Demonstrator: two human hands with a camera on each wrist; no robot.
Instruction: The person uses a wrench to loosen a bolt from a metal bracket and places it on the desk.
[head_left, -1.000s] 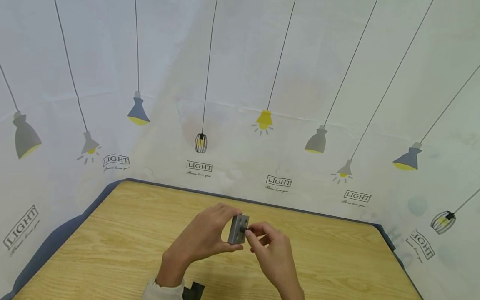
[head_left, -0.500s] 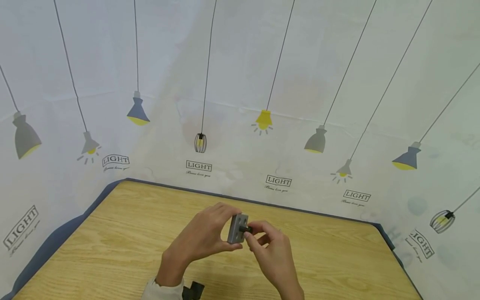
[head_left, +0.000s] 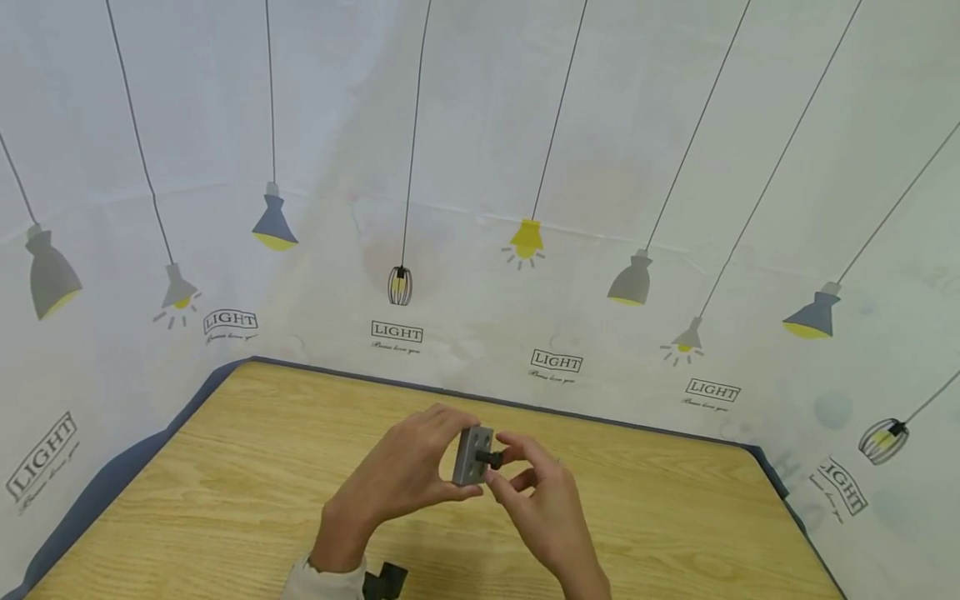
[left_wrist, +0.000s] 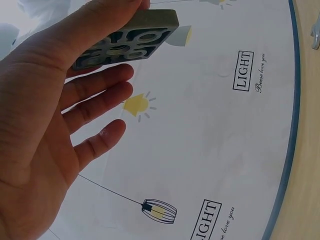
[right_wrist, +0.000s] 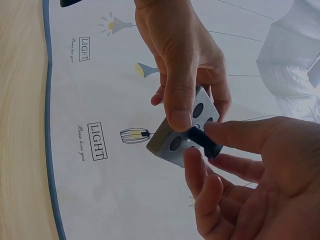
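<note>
My left hand [head_left: 408,454] grips a small grey square block [head_left: 467,454] by its edges, thumb below and fingers above, holding it up over the table. Round holes mark the block's face, and its other side [left_wrist: 127,40] shows raised ring shapes in the left wrist view. A black bolt [head_left: 491,459] with a wider head sticks out from the middle hole. My right hand [head_left: 543,500] has its fingertips around the bolt's head; in the right wrist view one fingertip [right_wrist: 215,131] lies against the bolt [right_wrist: 207,145].
A wooden table [head_left: 675,517] spreads below both hands. Behind it hangs a pale backdrop [head_left: 480,150] printed with lamps and LIGHT labels. A black object [head_left: 390,579] shows beside the left sleeve [head_left: 326,581]. A small grey piece [left_wrist: 316,35] lies at the left wrist view's edge.
My right fingers have spread a little around the bolt's head, so more of the bolt shows. The left hand and the block stay nearly where they were.
</note>
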